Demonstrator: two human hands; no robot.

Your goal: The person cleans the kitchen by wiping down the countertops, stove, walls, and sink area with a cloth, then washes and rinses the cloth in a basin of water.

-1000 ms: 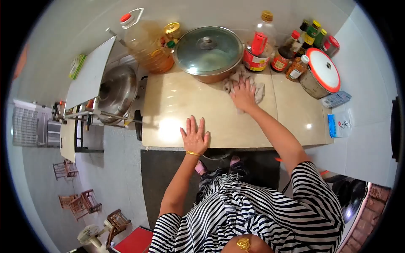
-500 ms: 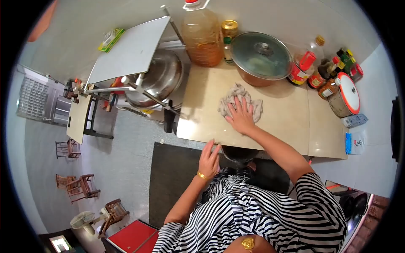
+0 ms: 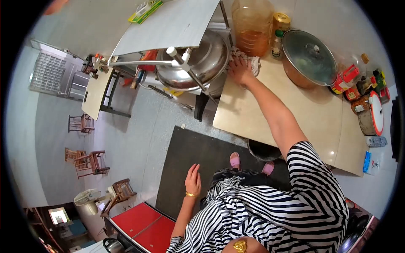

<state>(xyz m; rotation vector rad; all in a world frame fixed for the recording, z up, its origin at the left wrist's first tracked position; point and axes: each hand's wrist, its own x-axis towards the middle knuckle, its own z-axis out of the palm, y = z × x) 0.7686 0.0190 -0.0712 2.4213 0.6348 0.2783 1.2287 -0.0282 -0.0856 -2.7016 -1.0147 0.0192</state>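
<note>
My right hand (image 3: 241, 72) is at the back left corner of the beige countertop (image 3: 282, 111), beside the large oil jug. Its fingers are closed over a crumpled light cleaning cloth (image 3: 255, 64), partly hidden under the hand and pressed on the surface. Lower down, my left hand (image 3: 193, 180), with a gold bracelet at the wrist, hangs in the air above the dark floor mat (image 3: 181, 156). Its fingers are stretched out and it holds nothing.
A plastic oil jug (image 3: 253, 31), a gold can (image 3: 281, 21) and a lidded pot (image 3: 310, 59) line the counter's back. Sauce bottles (image 3: 363, 86) crowd the right. To the left, a rack holds a steel pan (image 3: 198, 63). A black bin (image 3: 261, 149) sits below the front edge.
My right hand has slid the cloth from mid-counter to the back left corner by the oil jug. My left hand has dropped away from the counter's front edge. The view has shifted left.
</note>
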